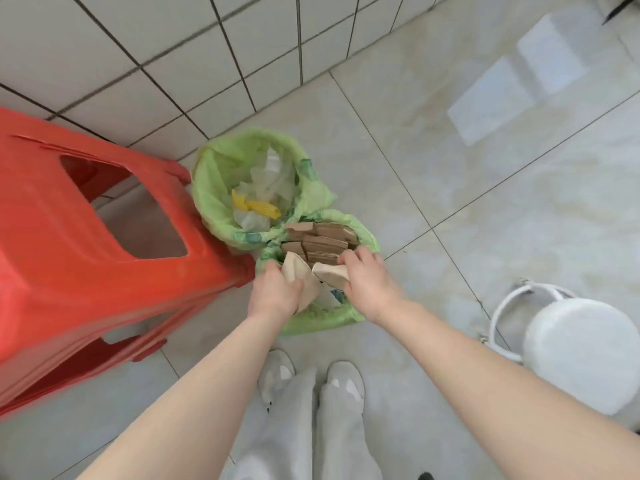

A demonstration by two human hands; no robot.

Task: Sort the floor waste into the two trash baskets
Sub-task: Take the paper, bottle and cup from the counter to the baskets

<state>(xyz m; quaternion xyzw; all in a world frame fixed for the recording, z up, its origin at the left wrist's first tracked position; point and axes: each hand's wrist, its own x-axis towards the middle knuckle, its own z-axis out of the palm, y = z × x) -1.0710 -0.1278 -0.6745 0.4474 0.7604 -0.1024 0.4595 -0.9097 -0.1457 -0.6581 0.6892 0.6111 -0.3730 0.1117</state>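
Two trash baskets lined with green bags stand on the floor by the wall. The far basket (211, 188) holds clear plastic scraps and a yellow wrapper (259, 206). The near basket (322, 320) holds several brown cardboard pieces (325, 240). My left hand (275, 292) grips a beige folded paper piece (297, 271) over the near basket. My right hand (367, 282) grips another beige paper piece (330, 271) beside it, also above the near basket's opening.
A large red plastic stool (86, 244) lies tilted at the left, touching both baskets. A white round stool (581, 351) stands at the right. A white-tiled wall (173, 46) runs behind. My feet in light shoes (311, 379) are just below the baskets.
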